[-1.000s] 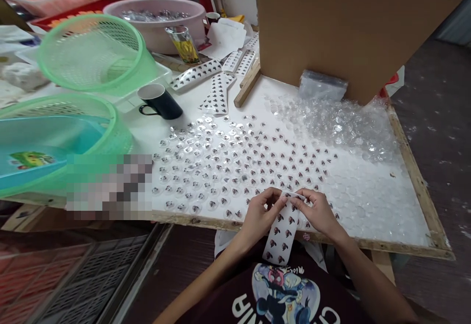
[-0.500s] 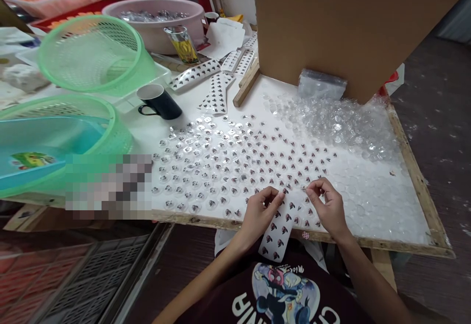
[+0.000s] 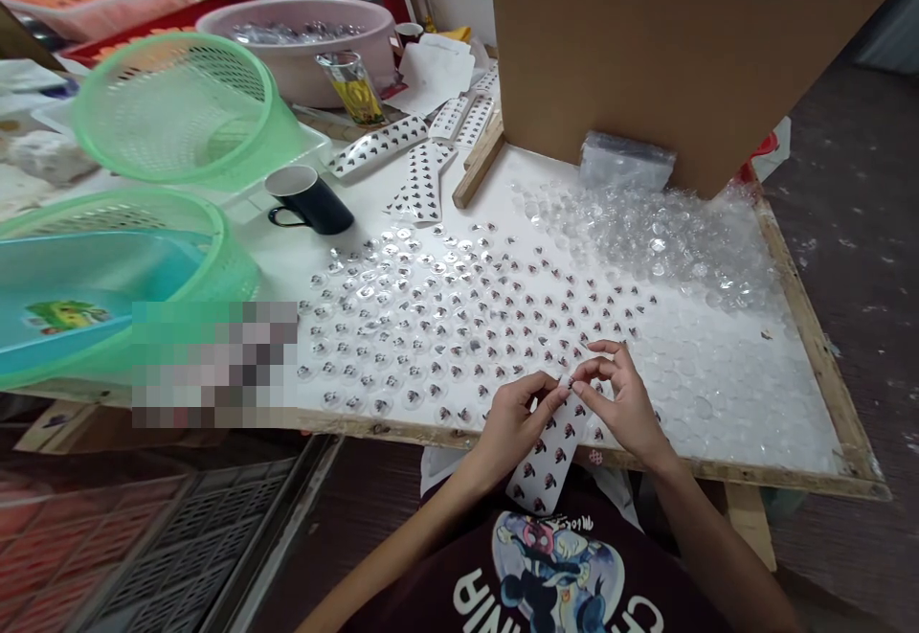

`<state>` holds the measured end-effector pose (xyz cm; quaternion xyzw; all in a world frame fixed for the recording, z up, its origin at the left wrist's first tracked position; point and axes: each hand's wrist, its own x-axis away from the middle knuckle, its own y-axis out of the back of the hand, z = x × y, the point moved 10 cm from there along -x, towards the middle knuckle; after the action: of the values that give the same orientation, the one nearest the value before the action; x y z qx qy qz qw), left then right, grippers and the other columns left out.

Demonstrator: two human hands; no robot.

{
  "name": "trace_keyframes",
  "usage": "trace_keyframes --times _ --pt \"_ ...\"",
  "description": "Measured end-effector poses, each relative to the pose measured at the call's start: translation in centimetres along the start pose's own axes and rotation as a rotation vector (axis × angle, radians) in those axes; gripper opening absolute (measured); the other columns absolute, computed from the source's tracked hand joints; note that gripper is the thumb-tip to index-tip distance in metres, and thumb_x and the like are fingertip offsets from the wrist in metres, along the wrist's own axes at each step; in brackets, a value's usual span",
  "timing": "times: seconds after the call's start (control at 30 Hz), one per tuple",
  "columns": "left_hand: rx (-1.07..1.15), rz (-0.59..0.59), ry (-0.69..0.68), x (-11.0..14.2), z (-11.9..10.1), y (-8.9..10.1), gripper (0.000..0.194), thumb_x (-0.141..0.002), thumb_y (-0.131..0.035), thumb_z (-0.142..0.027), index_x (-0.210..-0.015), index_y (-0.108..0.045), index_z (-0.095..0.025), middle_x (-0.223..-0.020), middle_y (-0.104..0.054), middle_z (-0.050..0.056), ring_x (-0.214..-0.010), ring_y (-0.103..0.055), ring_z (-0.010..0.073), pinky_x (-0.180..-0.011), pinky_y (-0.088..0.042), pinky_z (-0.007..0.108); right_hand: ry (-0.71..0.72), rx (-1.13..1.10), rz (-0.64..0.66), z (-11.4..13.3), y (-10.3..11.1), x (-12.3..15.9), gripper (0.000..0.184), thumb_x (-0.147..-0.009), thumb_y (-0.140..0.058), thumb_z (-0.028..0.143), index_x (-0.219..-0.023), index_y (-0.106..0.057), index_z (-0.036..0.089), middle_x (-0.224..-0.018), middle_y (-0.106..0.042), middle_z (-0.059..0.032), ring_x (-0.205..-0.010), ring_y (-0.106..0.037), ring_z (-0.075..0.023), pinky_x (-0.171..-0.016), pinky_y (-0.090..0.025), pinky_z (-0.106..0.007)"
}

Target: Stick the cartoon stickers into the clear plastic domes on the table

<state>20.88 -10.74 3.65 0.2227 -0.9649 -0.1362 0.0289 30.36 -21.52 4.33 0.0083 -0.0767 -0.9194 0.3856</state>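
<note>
My left hand (image 3: 511, 422) is closed on a white strip of small dark-printed stickers (image 3: 544, 468), which hangs down over the table's front edge toward my shirt. At the strip's upper end, my right hand (image 3: 623, 405) pinches a sticker (image 3: 567, 382) between thumb and forefinger, its other fingers loosely curled. The fingertips of both hands nearly meet there and partly hide the sticker. Beyond my hands lie many clear round discs with stickers on them (image 3: 381, 359), spread in loose rows. Plain clear discs (image 3: 707, 407) lie flat right of my right hand.
A heap of clear discs (image 3: 657, 245) sits before a tall cardboard sheet (image 3: 646, 49). More sticker strips (image 3: 422, 183), a dark mug (image 3: 320, 202), green baskets (image 3: 283, 135) and a pink basin (image 3: 302, 73) stand left and behind. A wooden rim (image 3: 811, 346) edges the table. Another person's arm shows at the back.
My right hand has moved left from over the discs to the strip's upper end, where its fingertips now meet a sticker. My left hand still holds the strip.
</note>
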Motion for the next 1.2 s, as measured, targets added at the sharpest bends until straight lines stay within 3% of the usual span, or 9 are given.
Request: trace_keyframes --times 0.37,0.53,0.6,0.77,0.83,0.97,1.03,1.1,1.2 --pt "-0.016 0.019 -0.025 -0.1 -0.7 -0.3 0.024 -0.093 -0.056 -0.035 -0.078 -0.059 -0.017 -0.069 -0.055 -0.001 -0.065 -0.049 0.0134 -0.063 -0.039 0.024 0.088 -0.034 -0.055 0.9 0.5 0.3 0.036 -0.087 -0.066 0.028 -0.116 -0.044 0.027 -0.085 -0.061 0.0018 -0.079 -0.057 -0.0168 -0.08 -0.047 -0.033" --pt "-0.025 -0.013 0.012 -0.1 -0.4 0.0 0.03 -0.095 -0.052 -0.039 -0.073 -0.056 -0.018 -0.066 -0.053 -0.001 -0.064 -0.046 0.0137 -0.061 -0.037 0.025 0.125 -0.086 -0.195 1.5 2.9 0.2 0.036 -0.089 -0.065 0.034 -0.115 -0.041 0.028 -0.085 -0.06 0.0006 -0.082 -0.058 -0.018 -0.082 -0.047 -0.035" --pt "-0.03 -0.026 0.019 -0.1 -0.3 0.2 0.031 -0.095 -0.052 -0.039 -0.072 -0.056 -0.018 -0.065 -0.052 -0.001 -0.063 -0.045 0.0134 -0.06 -0.037 0.025 0.136 -0.081 -0.242 1.5 3.4 0.3 0.042 -0.088 -0.066 0.035 -0.12 -0.04 0.028 -0.088 -0.062 -0.0002 -0.087 -0.06 -0.0188 -0.088 -0.046 -0.037" --pt "-0.031 -0.037 0.029 -0.1 -0.1 0.6 0.032 -0.095 -0.054 -0.039 -0.071 -0.057 -0.017 -0.065 -0.054 -0.001 -0.063 -0.046 0.0134 -0.061 -0.037 0.025 0.138 -0.035 -0.22 1.1 3.6 0.3 0.052 -0.088 -0.066 0.034 -0.13 -0.035 0.029 -0.105 -0.066 -0.0045 -0.095 -0.063 -0.0203 -0.092 -0.047 -0.041" --pt "-0.027 -0.042 0.039 -0.1 0.0 0.8 0.033 -0.094 -0.054 -0.04 -0.07 -0.057 -0.018 -0.065 -0.054 -0.001 -0.062 -0.046 0.0136 -0.06 -0.038 0.025 0.134 0.024 -0.307 0.8 6.1 0.1 0.054 -0.088 -0.065 0.033 -0.132 -0.035 0.029 -0.102 -0.065 -0.0038 -0.099 -0.063 -0.0214 -0.092 -0.048 -0.041" --pt "-0.017 -0.043 0.05 -0.1 0.1 0.9 0.035 -0.094 -0.054 -0.043 -0.07 -0.057 -0.018 -0.065 -0.056 0.0 -0.063 -0.048 0.0145 -0.06 -0.039 0.026 0.139 0.197 -0.585 -0.6 14.4 -1.3 0.053 -0.083 -0.066 0.036 -0.127 -0.037 0.026 -0.09 -0.063 -0.001 -0.091 -0.064 -0.0211 -0.087 -0.049 -0.04" --pt "-0.021 -0.038 0.043 -0.1 0.1 0.7 0.034 -0.093 -0.054 -0.043 -0.07 -0.057 -0.018 -0.066 -0.056 0.0 -0.064 -0.048 0.0149 -0.061 -0.039 0.026 0.116 0.228 -0.61 -2.1 17.3 -2.8 0.052 -0.08 -0.065 0.037 -0.123 -0.038 0.025 -0.086 -0.062 -0.0001 -0.085 -0.063 -0.0198 -0.083 -0.049 -0.039" --pt "-0.025 -0.03 0.035 -0.2 0.1 0.4 0.033 -0.093 -0.055 -0.042 -0.07 -0.058 -0.018 -0.066 -0.056 0.0 -0.064 -0.048 0.0148 -0.062 -0.039 0.026 0.061 0.245 -0.588 -3.9 18.9 -4.3 0.053 -0.076 -0.065 0.037 -0.119 -0.038 0.024 -0.085 -0.063 0.0005 -0.081 -0.062 -0.0189 -0.08 -0.048 -0.037" --pt "-0.03 -0.026 0.031 -0.2 0.1 0.4 0.032 -0.093 -0.054 -0.041 -0.071 -0.058 -0.018 -0.067 -0.056 0.0 -0.064 -0.048 0.0144 -0.062 -0.038 0.026 -0.035 0.269 -0.517 -6.0 19.1 -6.1 0.055 -0.071 -0.067 0.041 -0.116 -0.04 0.024 -0.081 -0.064 0.0007 -0.078 -0.062 -0.0193 -0.079 -0.048 -0.038"
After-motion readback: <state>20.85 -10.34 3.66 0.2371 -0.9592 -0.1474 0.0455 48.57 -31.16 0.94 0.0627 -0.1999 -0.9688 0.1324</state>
